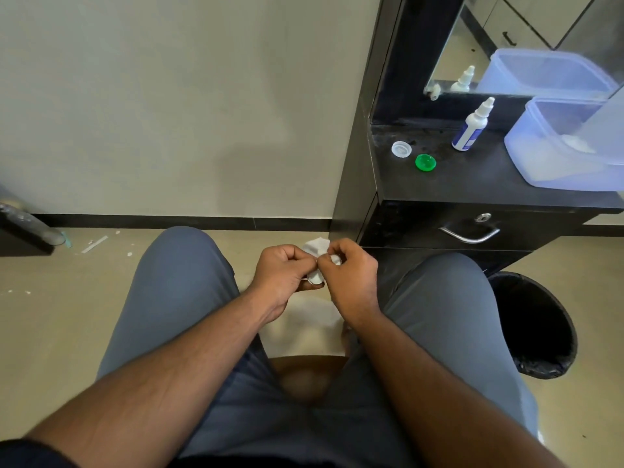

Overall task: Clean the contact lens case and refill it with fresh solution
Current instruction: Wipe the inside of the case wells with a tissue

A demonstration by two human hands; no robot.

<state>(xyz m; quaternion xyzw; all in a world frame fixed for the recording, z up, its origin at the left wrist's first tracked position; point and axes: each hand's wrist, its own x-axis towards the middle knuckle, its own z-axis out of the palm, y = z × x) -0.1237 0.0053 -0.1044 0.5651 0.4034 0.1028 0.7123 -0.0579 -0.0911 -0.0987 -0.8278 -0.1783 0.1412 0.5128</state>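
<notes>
Head view, looking down at a seated person's lap in grey trousers. Left hand and right hand are meeting at centre frame, above the gap between the knees. Both are curling their fingers around a small white lens case and a white tissue; the left hand is gripping the case from the left, the right hand is pinching tissue against it from the right. Case is mostly hidden by fingers, only a pale rounded edge is showing under the left thumb. Tissue is sticking up above the knuckles.

Black tabletop is sitting in the upper right of the frame. On it: a clear white cap and a green cap lying just beside each other near the left edge, both open side up. Solution bottle is standing upright further right, nozzle on. Pale blue plastic tub is sitting at the right edge. Mirror behind is reflecting bottle and tub. Black bin is standing on the floor at right, beside the right knee.
</notes>
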